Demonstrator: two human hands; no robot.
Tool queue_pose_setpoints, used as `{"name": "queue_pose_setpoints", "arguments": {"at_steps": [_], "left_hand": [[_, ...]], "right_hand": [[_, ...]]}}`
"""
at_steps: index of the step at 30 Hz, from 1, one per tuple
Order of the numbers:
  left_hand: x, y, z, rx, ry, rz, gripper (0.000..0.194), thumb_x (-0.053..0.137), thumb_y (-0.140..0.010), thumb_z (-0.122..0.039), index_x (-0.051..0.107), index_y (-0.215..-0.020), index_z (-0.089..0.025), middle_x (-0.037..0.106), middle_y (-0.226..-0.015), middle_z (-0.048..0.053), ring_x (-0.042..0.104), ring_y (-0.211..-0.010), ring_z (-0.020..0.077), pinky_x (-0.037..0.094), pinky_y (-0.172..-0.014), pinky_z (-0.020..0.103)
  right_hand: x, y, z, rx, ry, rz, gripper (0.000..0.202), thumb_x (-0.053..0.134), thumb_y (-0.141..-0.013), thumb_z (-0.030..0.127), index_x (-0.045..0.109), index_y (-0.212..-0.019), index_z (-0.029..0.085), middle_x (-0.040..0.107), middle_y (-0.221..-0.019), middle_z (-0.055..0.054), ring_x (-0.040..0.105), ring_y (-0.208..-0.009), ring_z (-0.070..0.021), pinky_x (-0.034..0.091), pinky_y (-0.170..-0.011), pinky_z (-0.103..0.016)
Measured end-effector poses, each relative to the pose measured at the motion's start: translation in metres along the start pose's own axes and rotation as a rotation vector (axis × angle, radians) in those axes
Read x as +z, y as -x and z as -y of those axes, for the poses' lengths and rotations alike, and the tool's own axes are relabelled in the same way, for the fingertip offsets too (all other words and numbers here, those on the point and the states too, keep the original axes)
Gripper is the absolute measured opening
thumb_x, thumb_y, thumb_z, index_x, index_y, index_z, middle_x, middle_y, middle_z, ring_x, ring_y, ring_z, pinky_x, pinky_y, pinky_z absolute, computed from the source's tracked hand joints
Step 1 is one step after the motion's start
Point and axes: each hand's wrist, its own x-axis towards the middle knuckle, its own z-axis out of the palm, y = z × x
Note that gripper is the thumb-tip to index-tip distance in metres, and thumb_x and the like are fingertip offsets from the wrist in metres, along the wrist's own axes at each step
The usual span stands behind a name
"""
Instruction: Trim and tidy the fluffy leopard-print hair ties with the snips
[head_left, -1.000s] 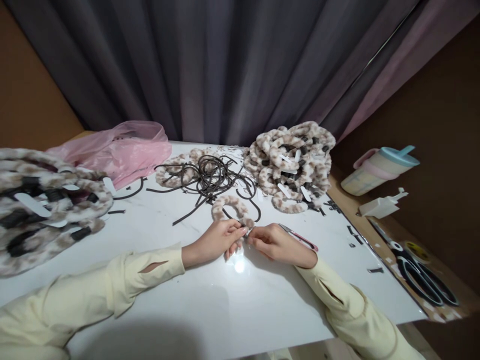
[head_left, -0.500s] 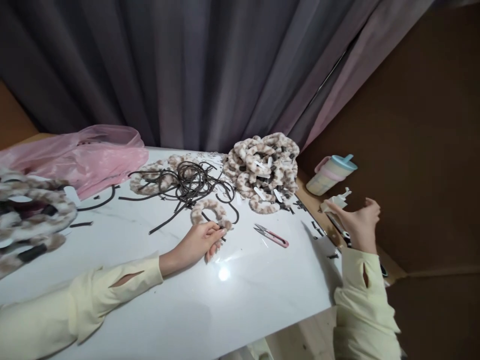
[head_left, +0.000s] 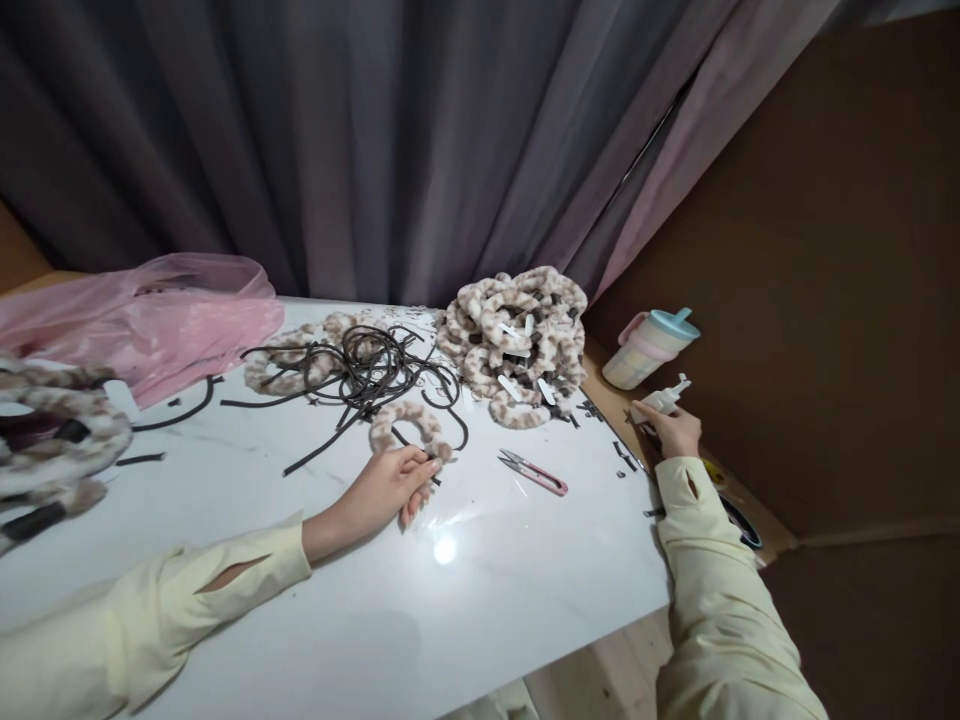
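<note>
Dark curtains (head_left: 352,150) hang behind the white worktop (head_left: 360,620). In the head view, the left hand (head_left: 390,485) pinches the fuzzy ring (head_left: 380,428) mid-worktop, seemingly steadying it; the right hand (head_left: 679,432) touches the nozzle bottle (head_left: 662,401) at right, its grip unclear. Lifting that calls for avoiding the tumbler (head_left: 632,365) beyond. Snips (head_left: 544,477) lie between; black cords (head_left: 367,372) tangle beyond the ring.

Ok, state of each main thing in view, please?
Fluffy ring: pinched in left hand.
White bottle: right hand at it, grip unclear.
Snips: lying flat, blades apart.
Cup: standing, lid on.
Dark cord: loosely tangled.
Right ring pile: heaped.
Left ring pile: partly out of frame.
Pink bag: crumpled.
Scissors: partly hidden by right sleeve.
</note>
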Motion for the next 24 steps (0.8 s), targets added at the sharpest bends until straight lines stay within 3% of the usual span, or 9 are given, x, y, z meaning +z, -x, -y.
{"name": "queue_pose_setpoints", "arguments": {"at_steps": [3,7,10,14,16,18,24], "left_hand": [[0.000,0.000,0.002,0.002,0.002,0.000,0.028,0.044,-0.085,-0.037,0.046,-0.066,-0.016,0.048,-0.041,-0.007,0.045,-0.033,0.0060,0.039,-0.040,0.018],[0.000,-0.002,0.007,0.031,0.028,0.003,0.030,0.045,-0.084,-0.040,0.045,-0.067,-0.016,0.049,-0.042,-0.007,0.045,-0.033,0.0062,0.039,-0.039,0.018],[-0.001,-0.003,0.010,0.042,0.060,0.015,0.032,0.047,-0.083,-0.043,0.046,-0.067,-0.016,0.050,-0.043,-0.006,0.046,-0.033,0.0066,0.037,-0.037,0.017],[-0.002,-0.003,0.011,0.050,0.080,0.015,0.033,0.047,-0.083,-0.045,0.046,-0.068,-0.015,0.052,-0.046,-0.004,0.047,-0.034,0.0065,0.038,-0.036,0.017],[-0.002,-0.004,0.011,0.045,0.095,0.009,0.033,0.047,-0.083,-0.045,0.046,-0.069,-0.015,0.053,-0.048,-0.003,0.048,-0.034,0.0066,0.039,-0.036,0.017],[-0.001,-0.004,0.011,0.037,0.114,-0.003,0.033,0.048,-0.082,-0.045,0.045,-0.069,-0.015,0.055,-0.051,-0.003,0.048,-0.035,0.0068,0.040,-0.034,0.017],[-0.001,-0.004,0.008,0.018,0.115,-0.027,0.031,0.048,-0.083,-0.042,0.044,-0.068,-0.015,0.055,-0.052,-0.002,0.047,-0.034,0.0062,0.040,-0.034,0.017]], "right_hand": [[-0.008,0.004,0.004,-0.035,0.089,0.005,0.028,0.058,-0.082,0.037,0.060,-0.083,0.010,0.059,-0.070,0.000,0.056,-0.060,-0.0119,0.046,-0.054,-0.025],[-0.030,0.027,0.031,-0.253,0.154,0.064,0.041,0.060,-0.073,0.049,0.064,-0.076,0.009,0.058,-0.058,-0.003,0.056,-0.060,-0.0219,0.040,-0.052,-0.029],[-0.043,0.064,0.062,-0.508,0.167,0.207,0.040,0.054,-0.075,0.050,0.065,-0.089,0.015,0.065,-0.079,-0.005,0.059,-0.074,-0.0248,0.041,-0.062,-0.030],[-0.046,0.131,0.102,-0.891,0.220,0.368,0.028,0.052,-0.082,0.034,0.059,-0.105,0.020,0.065,-0.098,-0.009,0.056,-0.094,-0.0277,0.034,-0.082,-0.041],[-0.042,0.161,0.120,-1.180,0.323,0.427,0.026,0.042,-0.088,0.021,0.054,-0.111,0.016,0.063,-0.101,-0.013,0.057,-0.088,-0.0245,0.034,-0.079,-0.039],[-0.037,0.182,0.134,-1.340,0.374,0.487,0.026,0.039,-0.089,0.016,0.050,-0.112,0.013,0.064,-0.095,-0.013,0.057,-0.078,-0.0225,0.034,-0.071,-0.035],[-0.027,0.203,0.156,-1.416,0.294,0.580,0.013,0.038,-0.088,0.013,0.049,-0.095,0.014,0.064,-0.081,-0.009,0.056,-0.068,-0.0200,0.029,-0.066,-0.032]]}}
